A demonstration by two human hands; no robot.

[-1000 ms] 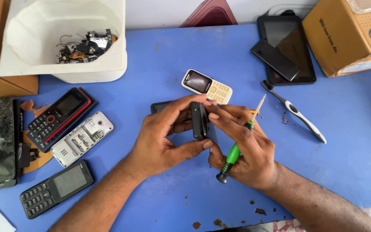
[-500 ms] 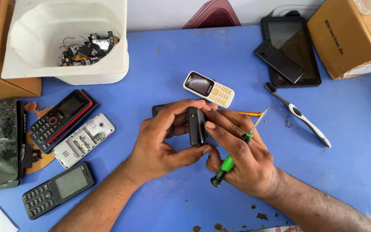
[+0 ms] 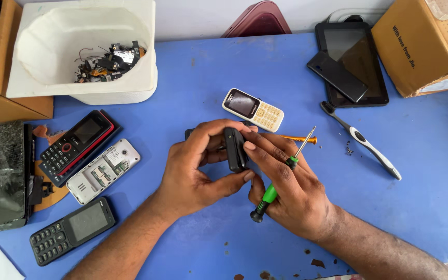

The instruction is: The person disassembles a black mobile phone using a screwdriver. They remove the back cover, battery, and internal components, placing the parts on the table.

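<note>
Holding a small black phone (image 3: 235, 149) edge-up between both hands, left hand (image 3: 195, 171) pinches it; right hand (image 3: 291, 192) also grips a green screwdriver (image 3: 275, 184). It looks still closed, so the opening seems undone.

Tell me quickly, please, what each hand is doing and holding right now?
Left hand: closed on a small black phone part, held on edge.
Right hand: fingers on the same part, with a green-handled screwdriver tucked in its grip.
</note>
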